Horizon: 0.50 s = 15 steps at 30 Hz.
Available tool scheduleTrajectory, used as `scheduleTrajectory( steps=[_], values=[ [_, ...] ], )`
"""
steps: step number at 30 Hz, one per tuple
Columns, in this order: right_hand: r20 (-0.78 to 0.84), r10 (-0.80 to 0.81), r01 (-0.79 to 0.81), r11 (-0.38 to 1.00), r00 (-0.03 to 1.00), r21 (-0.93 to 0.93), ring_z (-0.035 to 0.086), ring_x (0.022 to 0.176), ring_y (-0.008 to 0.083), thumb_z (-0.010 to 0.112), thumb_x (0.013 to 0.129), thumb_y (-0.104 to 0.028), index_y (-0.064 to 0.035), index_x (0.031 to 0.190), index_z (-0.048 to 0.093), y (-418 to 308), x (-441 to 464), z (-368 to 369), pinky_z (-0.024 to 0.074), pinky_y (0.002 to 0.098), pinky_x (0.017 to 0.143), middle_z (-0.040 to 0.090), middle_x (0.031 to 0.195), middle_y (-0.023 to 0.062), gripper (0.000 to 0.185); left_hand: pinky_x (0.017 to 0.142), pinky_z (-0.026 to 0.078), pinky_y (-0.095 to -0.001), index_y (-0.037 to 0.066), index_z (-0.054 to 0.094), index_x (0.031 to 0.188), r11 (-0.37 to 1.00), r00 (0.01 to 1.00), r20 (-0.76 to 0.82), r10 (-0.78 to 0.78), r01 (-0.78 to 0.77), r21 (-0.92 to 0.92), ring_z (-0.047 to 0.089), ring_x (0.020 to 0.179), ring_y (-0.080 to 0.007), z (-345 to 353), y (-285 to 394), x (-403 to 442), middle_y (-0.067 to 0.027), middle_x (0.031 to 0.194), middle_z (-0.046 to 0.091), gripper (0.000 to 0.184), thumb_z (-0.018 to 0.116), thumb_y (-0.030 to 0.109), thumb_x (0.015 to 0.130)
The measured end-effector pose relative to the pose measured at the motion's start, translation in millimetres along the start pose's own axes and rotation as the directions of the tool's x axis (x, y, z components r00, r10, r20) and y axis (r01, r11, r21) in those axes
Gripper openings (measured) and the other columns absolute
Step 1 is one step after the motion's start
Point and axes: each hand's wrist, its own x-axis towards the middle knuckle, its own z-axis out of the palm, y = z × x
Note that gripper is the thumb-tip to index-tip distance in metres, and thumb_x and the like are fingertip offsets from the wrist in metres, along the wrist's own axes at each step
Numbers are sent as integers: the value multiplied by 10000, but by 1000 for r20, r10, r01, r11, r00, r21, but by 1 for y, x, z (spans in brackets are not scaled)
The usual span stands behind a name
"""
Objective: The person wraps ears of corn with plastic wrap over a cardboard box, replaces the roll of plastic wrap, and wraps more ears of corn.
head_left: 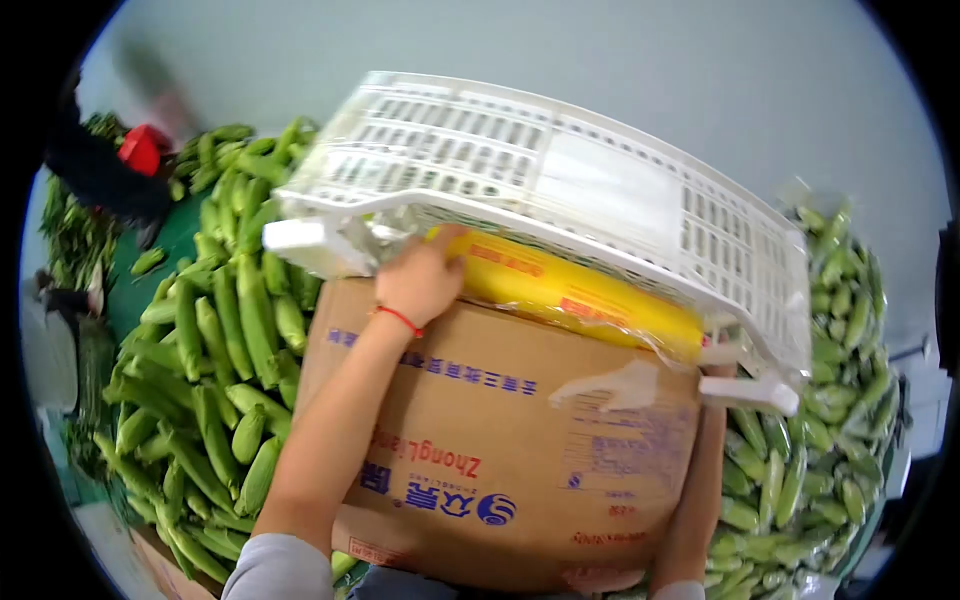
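Observation:
A long yellow printed roll (580, 292) in clear film lies along the far edge of an upright-facing brown cardboard carton (510, 410). My left hand (420, 280), with a red cord at the wrist, is closed on the left end of the roll. My right hand (722, 358) is at the roll's right end; its fingers are mostly hidden behind the white crate's corner, so their grip does not show. Directly beyond the roll, a white slotted plastic crate (610, 180) stands tilted, with clear film over parts of it.
Green corn cobs in husks (240, 320) are heaped on the left. Film-wrapped green vegetables (800, 470) are piled on the right. At the upper left are a person's dark-clothed leg (110, 175) and a red object (143, 148). A pale wall (640, 70) rises behind.

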Motion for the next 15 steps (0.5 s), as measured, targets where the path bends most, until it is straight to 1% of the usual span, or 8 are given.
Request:
scheduleTrajectory(
  steps=[2, 4, 5, 8, 9, 12, 14, 15],
  values=[
    [-29, -29, 28, 1000, 999, -14, 588, 842, 197, 529, 941, -233, -42, 1040, 578, 1, -2, -1, 525, 328, 747, 593, 1037, 89, 221, 738, 536, -467, 257, 548, 1250, 999, 998, 58, -18, 20, -27, 656, 867, -362, -1, 0, 2, -201, 1001, 639, 380, 577, 302, 874],
    [-53, -52, 51, 999, 997, -14, 586, 840, 196, 528, 941, -233, -41, 1035, 577, 4, -5, -2, 523, 328, 743, 591, 1036, 89, 220, 780, 527, -453, 268, 539, 1273, 999, 994, 102, -38, 41, -23, 651, 909, -353, -7, 5, 2, -178, 1032, 643, 402, 584, 301, 876],
    [-55, -55, 54, 998, 997, -16, 585, 839, 196, 528, 940, -233, -40, 1033, 576, 6, -8, 0, 522, 328, 740, 590, 1035, 89, 219, 804, 520, -450, 278, 538, 1277, 997, 988, 138, -71, 76, -29, 646, 936, -353, -8, 6, 3, -172, 1054, 639, 401, 583, 297, 880],
    [-74, -67, 65, 997, 995, -33, 582, 836, 194, 528, 940, -233, -39, 1027, 575, 9, -10, 0, 518, 328, 734, 587, 1033, 89, 218, 827, 512, -449, 282, 539, 1276, 997, 989, 129, -74, 78, -26, 640, 953, -354, -6, 5, 3, -173, 1076, 632, 394, 577, 298, 884],
    [-79, -73, 71, 997, 994, -39, 582, 835, 193, 528, 939, -233, -38, 1025, 574, 9, -10, -1, 517, 328, 732, 586, 1032, 89, 218, 859, 501, -448, 287, 531, 1282, 994, 983, 158, -96, 102, -26, 630, 986, -351, -7, 6, 4, -170, 1098, 627, 393, 564, 308, 892],
    [-91, -97, 89, 993, 991, -81, 579, 832, 192, 527, 939, -233, -37, 1018, 573, 8, -14, -3, 514, 329, 726, 584, 1030, 88, 217, 872, 494, -455, 249, 551, 1272, 993, 967, 225, -121, 120, 17, 623, 1007, -351, -11, 10, 6, -171, 1126, 622, 383, 556, 316, 895],
    [-96, -122, 109, 985, 988, -131, 577, 830, 191, 527, 938, -234, -36, 1014, 571, 5, -22, -8, 512, 329, 722, 582, 1029, 88, 216, 877, 492, -457, 210, 573, 1255, 999, 965, 261, 33, -22, -48, 618, 1021, -352, 9, -18, 21, -168, 1113, 626, 376, 554, 314, 894],
    [-114, -152, 126, 970, 982, -208, 576, 828, 190, 527, 938, -234, -36, 1012, 571, 5, -27, -17, 511, 329, 720, 581, 1028, 88, 216, 879, 491, -458, 190, 583, 1246, 992, 956, 273, 112, -93, -83, 616, 1028, -352, 10, -23, 27, -166, 1106, 628, 375, 553, 314, 893]
  ],
)
